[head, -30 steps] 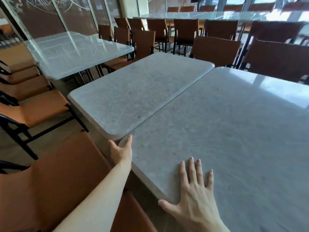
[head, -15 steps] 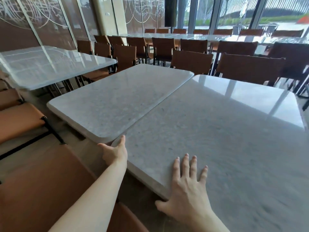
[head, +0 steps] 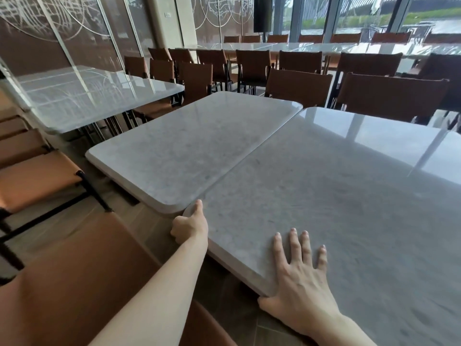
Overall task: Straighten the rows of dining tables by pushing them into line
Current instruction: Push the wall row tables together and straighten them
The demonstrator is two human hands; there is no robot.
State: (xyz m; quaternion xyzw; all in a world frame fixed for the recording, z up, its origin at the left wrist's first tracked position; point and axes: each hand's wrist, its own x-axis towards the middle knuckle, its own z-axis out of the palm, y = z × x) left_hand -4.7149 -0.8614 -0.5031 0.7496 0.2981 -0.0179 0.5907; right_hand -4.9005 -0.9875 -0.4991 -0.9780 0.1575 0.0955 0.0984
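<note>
- Head view: two grey stone-look dining tables butt edge to edge, the seam running from 7 o'clock up toward 1 o'clock.
- Near table fills the frame from centre out to 3–5 o'clock; far table lies at 10–11 o'clock of it. The far table's near corner juts a little past the near table's corner; the two near edges are not flush.
- Left hand at 7 o'clock of centre, at the near table's left corner beside the seam: thumb up on the top, fingers curled under the edge, gripping the slab.
- Right hand at 5 o'clock, flat on the near table, fingers spread apart, thumb hooked over the near edge. Grasping nothing.
- Brown chair back at 8 o'clock, just beside the left forearm.
- Third table at 10 o'clock, well apart, glossy with reflections.
- Rows of brown chairs at 12–2 o'clock beyond the tables; a long table by the windows at 12–1 o'clock.
</note>
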